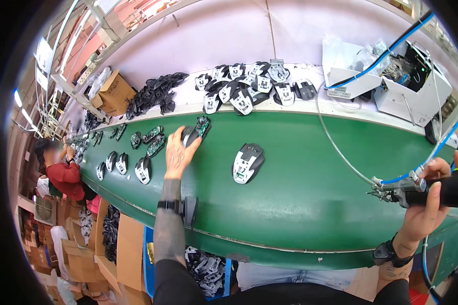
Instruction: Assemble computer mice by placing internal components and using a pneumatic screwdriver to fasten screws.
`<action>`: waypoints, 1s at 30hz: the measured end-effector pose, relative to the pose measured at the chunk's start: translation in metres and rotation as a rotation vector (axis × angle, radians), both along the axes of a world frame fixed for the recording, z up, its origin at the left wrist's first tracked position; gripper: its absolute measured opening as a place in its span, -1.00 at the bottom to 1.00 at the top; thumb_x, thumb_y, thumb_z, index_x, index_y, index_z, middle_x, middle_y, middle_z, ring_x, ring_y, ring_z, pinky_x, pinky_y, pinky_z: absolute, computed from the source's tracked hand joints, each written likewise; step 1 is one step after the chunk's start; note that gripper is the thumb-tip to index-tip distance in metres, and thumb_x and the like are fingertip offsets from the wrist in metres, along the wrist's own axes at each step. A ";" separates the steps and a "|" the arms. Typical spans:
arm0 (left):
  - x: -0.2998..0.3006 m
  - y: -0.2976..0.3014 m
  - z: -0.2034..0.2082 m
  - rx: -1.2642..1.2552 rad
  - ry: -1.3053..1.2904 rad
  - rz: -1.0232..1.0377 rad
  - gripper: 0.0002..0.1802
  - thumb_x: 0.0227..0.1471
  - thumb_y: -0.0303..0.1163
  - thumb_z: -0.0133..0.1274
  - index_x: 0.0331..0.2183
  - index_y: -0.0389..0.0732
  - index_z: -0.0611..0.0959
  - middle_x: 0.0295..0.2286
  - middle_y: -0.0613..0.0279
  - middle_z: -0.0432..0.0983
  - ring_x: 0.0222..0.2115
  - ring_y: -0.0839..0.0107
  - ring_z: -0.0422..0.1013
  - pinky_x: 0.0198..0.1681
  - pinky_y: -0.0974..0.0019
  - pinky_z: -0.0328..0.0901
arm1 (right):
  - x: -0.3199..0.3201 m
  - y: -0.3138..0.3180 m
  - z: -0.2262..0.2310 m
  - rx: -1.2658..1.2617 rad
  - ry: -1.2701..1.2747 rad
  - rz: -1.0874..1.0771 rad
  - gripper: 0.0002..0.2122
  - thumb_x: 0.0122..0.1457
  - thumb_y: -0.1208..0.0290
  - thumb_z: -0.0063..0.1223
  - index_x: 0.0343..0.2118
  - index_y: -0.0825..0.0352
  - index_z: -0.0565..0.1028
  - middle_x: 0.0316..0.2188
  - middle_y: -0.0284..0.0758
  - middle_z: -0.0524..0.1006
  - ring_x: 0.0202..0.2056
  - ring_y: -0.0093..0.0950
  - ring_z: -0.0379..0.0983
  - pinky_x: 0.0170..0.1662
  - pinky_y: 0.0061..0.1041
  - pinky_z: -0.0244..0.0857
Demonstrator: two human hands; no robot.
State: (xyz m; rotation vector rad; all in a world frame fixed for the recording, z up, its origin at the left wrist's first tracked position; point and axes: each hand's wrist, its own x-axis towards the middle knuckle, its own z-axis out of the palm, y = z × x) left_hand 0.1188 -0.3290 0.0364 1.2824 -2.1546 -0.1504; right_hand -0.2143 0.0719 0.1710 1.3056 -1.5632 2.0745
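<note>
On the green belt, my left hand (pixel 178 155) has its fingers curled round a dark, rounded computer mouse part (pixel 190 136). Touching or just beyond it is a mouse base with a green circuit board (pixel 203 126). At the right, my right hand (pixel 430 195) grips a black-bodied air tool (pixel 455 190) with a metal front end and a blue hose; its tip points left. Between the hands lies a white-and-black mouse shell (pixel 248 163), apart from both.
Several mouse shells (pixel 143 171) and boards (pixel 156 146) sit along the green belt (pixel 310 213) at left. White-and-black shells (pixel 241 101) and dark parts (pixel 155 94) are heaped on the back ledge. White bins (pixel 409 96) stand back right. A co-worker (pixel 65 175) sits far left.
</note>
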 end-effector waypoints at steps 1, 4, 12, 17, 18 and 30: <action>-0.011 -0.013 0.005 -0.003 -0.007 -0.045 -0.24 -0.19 -0.03 0.24 0.00 -0.25 0.45 -0.14 -0.07 0.39 -0.12 0.05 0.35 -0.02 0.16 0.28 | -0.002 0.000 0.003 0.003 0.007 0.005 -0.38 0.18 0.33 -0.11 0.19 0.59 -0.04 -0.19 -0.20 0.37 -0.30 -0.53 0.29 -0.11 -0.52 0.16; -0.041 -0.051 0.005 0.116 -0.145 -0.031 -0.18 -0.23 0.02 0.25 0.02 -0.25 0.44 -0.09 -0.07 0.35 -0.06 0.05 0.33 0.04 0.18 0.26 | -0.007 0.000 0.010 -0.030 0.014 0.089 -0.44 0.19 0.35 -0.12 0.16 0.57 0.01 -0.29 -0.23 0.34 -0.40 -0.56 0.28 -0.23 -0.52 0.20; -0.042 -0.077 -0.045 0.048 -0.180 -0.091 -0.18 -0.15 0.07 0.17 0.05 -0.26 0.40 0.01 -0.11 0.29 0.03 0.02 0.27 0.09 0.14 0.21 | 0.000 0.000 0.013 -0.031 0.021 0.152 -0.42 0.18 0.33 -0.13 0.15 0.59 0.00 -0.32 -0.25 0.29 -0.46 -0.58 0.24 -0.28 -0.55 0.15; -0.044 -0.056 -0.051 -0.034 -0.101 -0.067 -0.19 -0.15 0.08 0.18 0.02 -0.28 0.41 0.00 -0.10 0.30 -0.02 -0.01 0.32 0.06 0.12 0.24 | -0.002 -0.008 0.022 -0.169 0.008 0.225 -0.66 0.20 0.27 -0.10 -0.19 0.52 0.33 -0.40 -0.09 0.42 -0.49 -0.36 0.31 -0.41 -0.38 0.18; -0.046 -0.055 -0.044 0.004 -0.120 -0.062 -0.18 -0.15 0.09 0.17 0.02 -0.28 0.41 0.00 -0.10 0.30 -0.02 -0.01 0.32 0.07 0.12 0.23 | 0.001 -0.006 0.022 -0.170 -0.003 0.171 -0.57 0.21 0.28 -0.13 -0.03 0.56 0.18 -0.36 -0.18 0.35 -0.48 -0.47 0.25 -0.35 -0.47 0.14; 0.123 -0.047 -0.029 -0.145 -0.312 0.748 -0.04 -0.25 0.28 0.17 -0.03 -0.34 0.43 -0.06 -0.17 0.34 0.07 -0.05 0.14 0.17 0.04 0.04 | 0.011 -0.032 0.030 -0.097 -0.056 0.113 -0.42 0.28 0.24 -0.13 0.22 0.46 -0.02 -0.15 -0.04 0.41 -0.51 -0.45 0.36 -0.36 -0.53 0.27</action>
